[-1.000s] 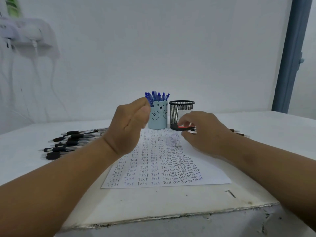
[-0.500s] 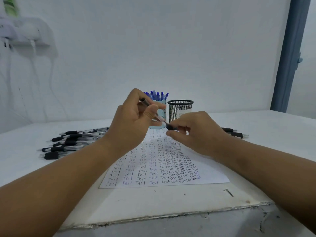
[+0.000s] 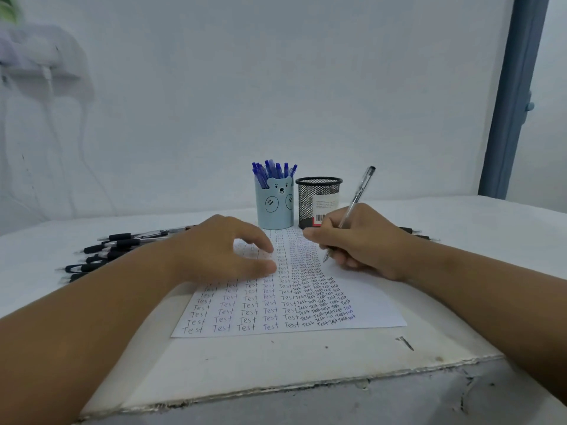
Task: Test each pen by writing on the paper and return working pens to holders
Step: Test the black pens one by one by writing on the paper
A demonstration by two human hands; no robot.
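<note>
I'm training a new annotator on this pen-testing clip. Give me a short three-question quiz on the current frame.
1. True or false: the right hand holds a clear pen with its tip down at the paper.
2. Which holder contains blue pens? A) black mesh holder B) blue bear holder
3. Fill in: the left hand rests on the ____.

Key
1. True
2. B
3. paper; its fingers grip nothing.

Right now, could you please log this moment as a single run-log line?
right hand: grips clear pen, tip at paper | left hand: rests on paper | mesh holder: no pens showing
</note>
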